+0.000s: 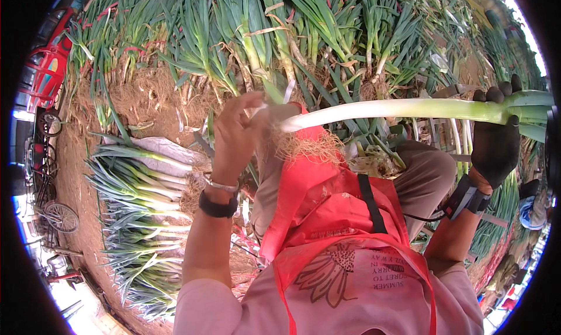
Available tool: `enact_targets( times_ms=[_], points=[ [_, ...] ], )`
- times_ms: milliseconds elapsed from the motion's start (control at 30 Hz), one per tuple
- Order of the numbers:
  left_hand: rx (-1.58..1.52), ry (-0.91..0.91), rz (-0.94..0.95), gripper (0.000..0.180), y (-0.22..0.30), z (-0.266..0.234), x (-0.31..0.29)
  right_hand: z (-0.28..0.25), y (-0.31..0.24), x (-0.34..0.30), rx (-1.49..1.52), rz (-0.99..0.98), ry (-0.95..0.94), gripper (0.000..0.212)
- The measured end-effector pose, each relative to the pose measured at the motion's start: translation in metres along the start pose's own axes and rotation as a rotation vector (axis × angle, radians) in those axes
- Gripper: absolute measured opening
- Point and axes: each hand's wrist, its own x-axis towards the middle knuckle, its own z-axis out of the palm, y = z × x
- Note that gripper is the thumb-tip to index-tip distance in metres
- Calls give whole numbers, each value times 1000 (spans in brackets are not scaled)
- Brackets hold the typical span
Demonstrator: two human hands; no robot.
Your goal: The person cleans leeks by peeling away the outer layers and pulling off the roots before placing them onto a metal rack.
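Observation:
A long green onion (385,109) lies level across the view, its white stalk to the left and green leaves to the right. My right hand (495,142), in a black glove, is wrapped round it where the white turns green. At the other end, its brown stringy roots (310,147) hang over my red apron (333,200). My bare left hand (234,130) is beside the root end, its fingers bent and smeared by motion. Whether they grip the onion's outer skin cannot be made out. A dark band (218,206) and a bracelet circle my left wrist.
Several green onions with white stalks (146,212) lie in a row at left, partly on a pale sheet (169,151). Unsorted onions with dry roots (251,37) fill the far side. Bicycles (61,217) and a red vehicle (49,69) stand at the far left.

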Motion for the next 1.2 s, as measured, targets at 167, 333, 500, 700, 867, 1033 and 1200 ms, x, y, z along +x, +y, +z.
enact_targets(
  times_ms=[167,333,500,700,867,1033,1200],
  points=[
    [-29,-297,446,23,37,1,3,-19,-3,4,42,-11,-127,77],
    [72,-288,536,20,41,-1,7,-14,-4,6,45,-14,-157,77],
    [174,-259,576,19,45,8,7,-9,-13,24,98,-32,-409,61],
    [120,-182,604,19,39,12,4,-18,-12,42,212,51,-744,50],
    [109,-204,546,16,33,13,4,-6,-13,30,243,66,-763,48],
    [-176,-355,118,8,28,6,1,-11,-14,41,302,3,-595,44],
    [-191,-347,435,16,35,0,-1,-15,-13,50,303,75,-880,44]
  ],
)
